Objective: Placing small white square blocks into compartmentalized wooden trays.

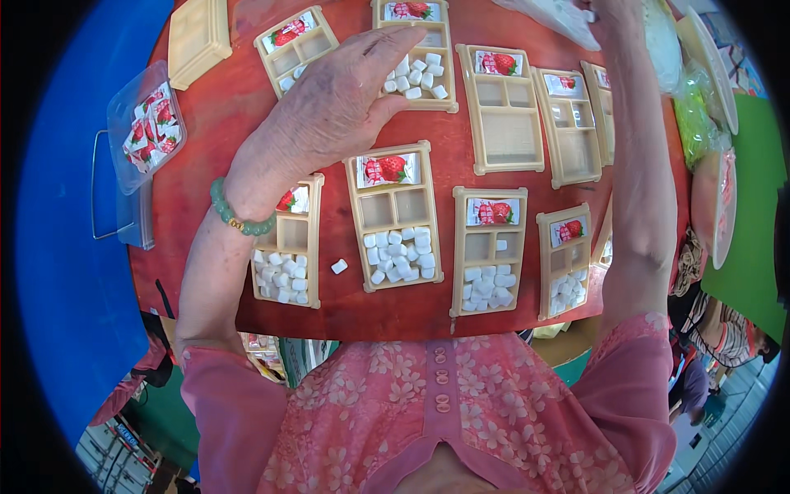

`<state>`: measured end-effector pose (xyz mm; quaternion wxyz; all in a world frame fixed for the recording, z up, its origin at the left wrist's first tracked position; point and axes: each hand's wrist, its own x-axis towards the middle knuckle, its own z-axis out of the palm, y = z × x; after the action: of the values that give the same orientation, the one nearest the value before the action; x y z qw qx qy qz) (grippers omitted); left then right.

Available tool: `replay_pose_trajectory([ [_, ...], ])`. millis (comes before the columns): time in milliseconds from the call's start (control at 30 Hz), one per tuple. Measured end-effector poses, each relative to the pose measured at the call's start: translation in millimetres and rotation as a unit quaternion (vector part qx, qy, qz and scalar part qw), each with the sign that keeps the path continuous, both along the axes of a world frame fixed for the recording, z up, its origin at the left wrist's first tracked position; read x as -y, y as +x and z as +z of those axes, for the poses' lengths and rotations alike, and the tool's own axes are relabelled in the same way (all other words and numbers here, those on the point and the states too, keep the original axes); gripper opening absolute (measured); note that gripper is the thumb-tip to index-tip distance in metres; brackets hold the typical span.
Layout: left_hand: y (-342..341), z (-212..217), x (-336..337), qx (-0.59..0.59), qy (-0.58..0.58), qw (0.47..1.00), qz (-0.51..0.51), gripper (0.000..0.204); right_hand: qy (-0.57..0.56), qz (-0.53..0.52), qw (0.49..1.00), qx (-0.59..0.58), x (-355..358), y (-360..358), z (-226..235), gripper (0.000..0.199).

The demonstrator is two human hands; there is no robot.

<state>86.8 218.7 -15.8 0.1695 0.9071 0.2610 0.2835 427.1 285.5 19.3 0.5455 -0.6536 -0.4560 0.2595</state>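
Observation:
My left hand [341, 99], with a green bead bracelet at the wrist, is over the cream compartment tray [448, 62] at the top middle. Its fingers reach out to the right with the thumb apart, and I see nothing in it. White marshmallow-like pieces [415, 74] fill that tray's large compartment, and a strawberry-print packet [411, 11] lies in its top one. At the upper edge, my right hand [613, 8] is mostly cut off, beside a clear plastic bag [555, 20]; its fingers are largely hidden. One loose white piece [339, 266] sits between two near trays.
Several similar trays [508, 148] cover the red table [387, 317], some with white pieces, some only with packets. On the left stand a clear tub [123, 169] of packets and stacked trays [197, 49]. Plastic bags [698, 123] and a pale plate-like rim [714, 74] are at right.

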Motion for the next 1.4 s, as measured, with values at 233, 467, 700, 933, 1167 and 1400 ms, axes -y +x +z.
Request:
replay_pose_trajectory([
  [233,-2.4,-3.1,4.8,-0.008,0.018,1.000,0.019,0.048,-0.055,0.238,0.955,-0.167,36.6,-150.9,-25.3,0.043],
  [467,0.9,-10.2,-0.9,0.017,0.034,0.999,0.013,0.044,0.169,0.221,0.890,0.360,19.7,-150.0,-80.2,0.014],
  [700,-0.5,-7.4,-1.3,0.018,-0.013,1.000,0.008,0.037,-0.005,0.176,0.971,-0.159,52.7,-157.9,-56.9,0.032],
  [933,-2.2,-8.6,-3.9,-0.009,-0.044,0.999,0.028,0.063,0.030,0.157,0.906,-0.392,56.5,-160.9,-44.6,0.041],
  [1167,-2.2,-3.8,1.8,-0.016,0.013,1.000,0.003,0.045,0.027,0.394,0.680,-0.618,42.6,-85.8,-11.4,0.032],
  [1400,1.5,-4.0,-3.5,-0.034,0.068,0.997,-0.003,0.033,-0.017,0.387,0.832,-0.397,50.5,-14.8,-27.5,0.030],
])
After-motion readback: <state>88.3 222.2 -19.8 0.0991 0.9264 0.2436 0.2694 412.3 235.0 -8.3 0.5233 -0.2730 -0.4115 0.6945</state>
